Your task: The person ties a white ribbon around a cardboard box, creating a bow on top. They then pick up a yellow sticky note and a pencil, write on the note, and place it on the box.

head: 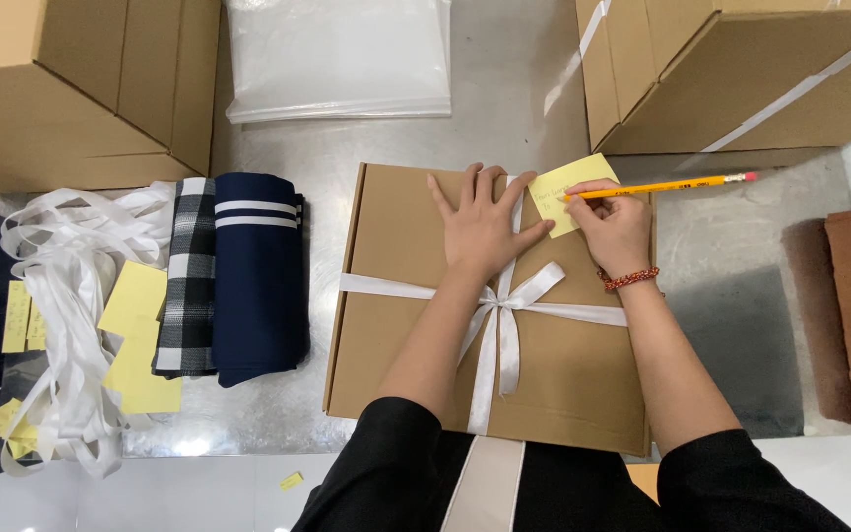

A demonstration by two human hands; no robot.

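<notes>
Left hand (pixel 485 229), fingers spread, lies flat on the flat brown cardboard box tied with white ribbon (pixel 396 325). Right hand (pixel 615 229) pinches a yellow pencil (pixel 664 186), tip on the yellow sticky note (pixel 568 192) at the box's far right corner. Large cardboard cartons (pixel 741 69) stand close behind; the steel table (pixel 731 246) to the right is open.

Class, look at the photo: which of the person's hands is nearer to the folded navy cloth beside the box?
Left. The left hand lies flat on the box, closer to the navy cloth; the right hand writes farther away.
</notes>
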